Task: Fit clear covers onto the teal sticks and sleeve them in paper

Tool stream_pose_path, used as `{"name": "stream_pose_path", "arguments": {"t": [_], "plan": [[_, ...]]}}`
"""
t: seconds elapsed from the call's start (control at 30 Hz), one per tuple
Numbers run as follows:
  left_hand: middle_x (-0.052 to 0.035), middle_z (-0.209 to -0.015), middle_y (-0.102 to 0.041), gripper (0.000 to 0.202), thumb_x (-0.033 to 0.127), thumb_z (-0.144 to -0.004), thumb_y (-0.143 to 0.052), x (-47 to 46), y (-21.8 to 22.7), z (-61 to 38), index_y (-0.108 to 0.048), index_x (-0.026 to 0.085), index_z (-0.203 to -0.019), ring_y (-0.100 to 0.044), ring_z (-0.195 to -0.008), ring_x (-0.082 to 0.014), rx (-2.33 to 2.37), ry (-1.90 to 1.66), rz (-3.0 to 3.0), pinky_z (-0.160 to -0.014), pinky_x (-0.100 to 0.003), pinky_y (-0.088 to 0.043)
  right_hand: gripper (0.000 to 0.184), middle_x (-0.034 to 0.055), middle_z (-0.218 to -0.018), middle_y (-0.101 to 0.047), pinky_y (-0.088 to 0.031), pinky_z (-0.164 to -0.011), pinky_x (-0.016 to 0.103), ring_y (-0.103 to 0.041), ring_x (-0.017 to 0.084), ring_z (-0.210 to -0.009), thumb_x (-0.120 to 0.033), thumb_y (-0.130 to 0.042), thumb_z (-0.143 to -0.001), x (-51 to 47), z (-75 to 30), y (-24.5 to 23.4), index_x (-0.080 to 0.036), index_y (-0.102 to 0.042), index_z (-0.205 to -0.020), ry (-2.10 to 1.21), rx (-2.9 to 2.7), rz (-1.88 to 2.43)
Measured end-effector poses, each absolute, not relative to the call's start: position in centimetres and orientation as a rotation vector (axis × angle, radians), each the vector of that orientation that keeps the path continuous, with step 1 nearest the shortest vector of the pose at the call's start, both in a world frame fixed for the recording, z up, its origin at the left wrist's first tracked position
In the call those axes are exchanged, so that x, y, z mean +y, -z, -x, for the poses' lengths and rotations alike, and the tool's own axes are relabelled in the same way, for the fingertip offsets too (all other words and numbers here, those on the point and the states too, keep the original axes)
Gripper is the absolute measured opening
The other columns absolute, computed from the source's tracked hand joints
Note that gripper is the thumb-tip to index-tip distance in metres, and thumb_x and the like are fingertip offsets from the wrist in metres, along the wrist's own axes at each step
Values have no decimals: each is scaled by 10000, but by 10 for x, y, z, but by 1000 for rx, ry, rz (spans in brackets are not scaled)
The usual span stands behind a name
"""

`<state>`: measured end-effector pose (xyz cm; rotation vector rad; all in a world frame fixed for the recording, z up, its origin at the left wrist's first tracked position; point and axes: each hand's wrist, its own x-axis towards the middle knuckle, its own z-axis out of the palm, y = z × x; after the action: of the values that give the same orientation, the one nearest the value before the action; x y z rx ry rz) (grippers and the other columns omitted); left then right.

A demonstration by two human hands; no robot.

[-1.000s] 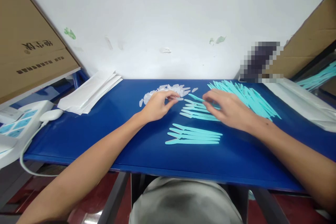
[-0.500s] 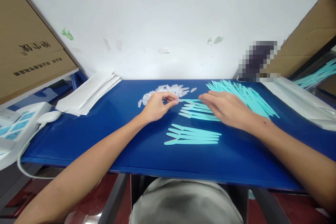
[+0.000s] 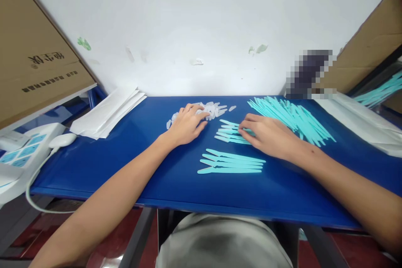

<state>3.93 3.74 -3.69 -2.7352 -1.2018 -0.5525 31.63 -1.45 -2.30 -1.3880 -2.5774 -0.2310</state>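
My left hand (image 3: 187, 124) rests over the pile of small translucent blade caps (image 3: 213, 110), fingers spread, covering part of it. Nothing firmly held shows in it. My right hand (image 3: 264, 132) is at the upper group of turquoise eyebrow razors (image 3: 228, 131), its thumb and fingers curled around the handle of one razor; their handle ends are hidden under the hand. Nearer the table's front lies a second fanned group of eyebrow razors (image 3: 234, 165), blade ends to the left. To the right of my right hand is a large loose heap of eyebrow razors (image 3: 301, 117).
White paper sheets or bags (image 3: 105, 113) lie at the left of the blue table (image 3: 109, 167), beside a white power strip (image 3: 28, 155) with a cable and white plug. White packaging (image 3: 361, 123) lies at the right. Cardboard boxes (image 3: 40, 25) flank both sides; a white wall rises behind.
My hands have moved apart. My left hand has shifted onto the caps and spread its fingers. The razor held between both hands has come down to the upper group with my right hand.
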Motion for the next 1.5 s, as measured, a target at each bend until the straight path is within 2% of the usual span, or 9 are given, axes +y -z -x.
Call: {"name": "stream_pose_path", "arguments": {"t": [0.1,0.17,0.3,0.5,0.73,1.07,1.23,1.33,1.5], "plan": [[-167,-1477,-496,387,292,-1029,-459,41,39,-33,-643,217,-1361,-439,-1296,-386,-1259,343,2654,-978,-559,-420,348,97,-959,-697,-361,-731,356,-627,227,-817,-323,-410,-1028,-15,-316,20,-173,-720,-979,264,-2562,1333],[-163,-1490,-479,410,296,-1035,-445,41,39,-32,-607,228,-1406,-429,-1305,-377,-1261,334,2638,-987,-552,-412,322,56,-808,-691,-360,-806,388,-606,213,-748,-339,-441,-1012,-18,-314,16,-196,-722,-949,179,-2573,1306],[-176,-1513,-459,432,306,-1037,-435,39,40,-35,-581,204,-1431,-414,-1318,-385,-1309,322,2610,-990,-555,-399,308,10,-500,-537,-372,-704,336,-571,247,-733,-469,-532,-961,-30,-309,6,-245,-739,-919,-167,-2679,1331],[-165,-1386,-585,367,266,-1027,-439,42,42,-34,-694,162,-1271,-461,-1257,-370,-1264,423,2664,-976,-534,-374,284,-3,-540,-544,-359,-570,282,-553,178,-609,-460,-603,-906,-39,-303,-2,-218,-747,-871,-411,-2757,1271],[-90,-1048,-757,222,193,-965,-544,44,42,-38,-756,209,-1027,-555,-1107,-315,-1160,548,2776,-989,-485,-290,183,-45,-518,-513,-305,-465,268,-426,111,-445,-360,-620,-879,-36,-307,-2,-225,-725,-812,-600,-2710,1292],[-77,-1026,-758,233,249,-961,-595,43,40,-37,-753,222,-1131,-625,-1018,-272,-1167,655,2819,-962,-428,-352,136,-35,-580,-523,-333,-565,288,-456,141,-536,-284,-564,-844,-33,-311,-3,-236,-607,-724,-417,-2690,1278],[-74,-1028,-761,265,303,-932,-634,39,38,-43,-753,199,-1146,-676,-947,-226,-1269,1112,2903,-899,-356,-468,135,-55,-557,-460,-382,-801,360,-422,132,-532,-275,-498,-847,-25,-315,0,-224,-518,-725,-107,-2466,1279],[-70,-946,-743,381,347,-929,-638,37,36,-45,-702,161,-1255,-665,-817,-183,-1445,1467,2961,-807,-311,-511,100,-61,-513,-416,-360,-701,330,-378,142,-521,-265,-489,-832,-22,-318,2,-233,-496,-738,-116,-2393,1340],[-78,-944,-717,455,369,-965,-586,38,33,-46,-624,171,-1372,-664,-817,-177,-1653,1868,3026,-721,-281,-535,89,-43,-554,-464,-297,-549,298,-400,143,-511,-269,-502,-835,-20,-318,6,-234,-502,-753,-205,-2331,1368]]}}
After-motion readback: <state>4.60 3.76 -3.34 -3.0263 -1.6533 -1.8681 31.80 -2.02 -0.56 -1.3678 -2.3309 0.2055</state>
